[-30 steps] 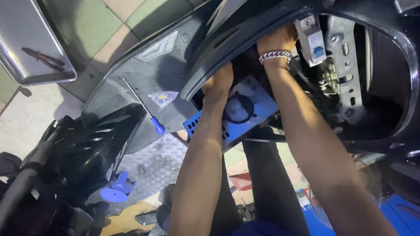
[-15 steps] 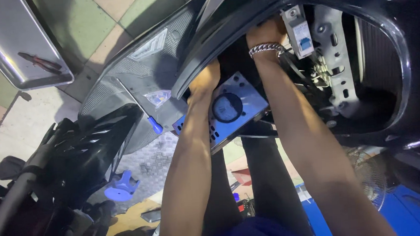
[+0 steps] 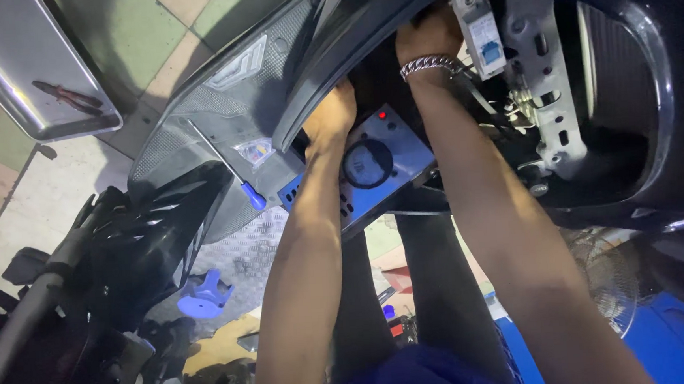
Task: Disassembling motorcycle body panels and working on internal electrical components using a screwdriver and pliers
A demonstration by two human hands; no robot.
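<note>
My left hand (image 3: 328,115) reaches up under the curved black panel rim (image 3: 305,99) of a scooter body, and its fingers are hidden behind that rim. My right hand (image 3: 426,38), with a silver chain bracelet at the wrist, is deeper in the dark cavity next to a small white box-shaped switch (image 3: 481,27); its fingers are hidden too. Just below both wrists sits a blue and grey box with a round dial (image 3: 368,163). A screwdriver with a blue handle (image 3: 234,175) lies on the grey textured panel to the left.
A metal tray (image 3: 1,58) holding red-handled pliers (image 3: 67,94) rests on the tiled floor at top left. A bare metal bracket (image 3: 543,85) stands right of my right hand. Black scooter parts (image 3: 135,244) and a blue plastic piece (image 3: 199,294) lie at lower left.
Both hands have crept slightly up and left in the view, further behind the black rim. The dial box and screwdriver keep their places.
</note>
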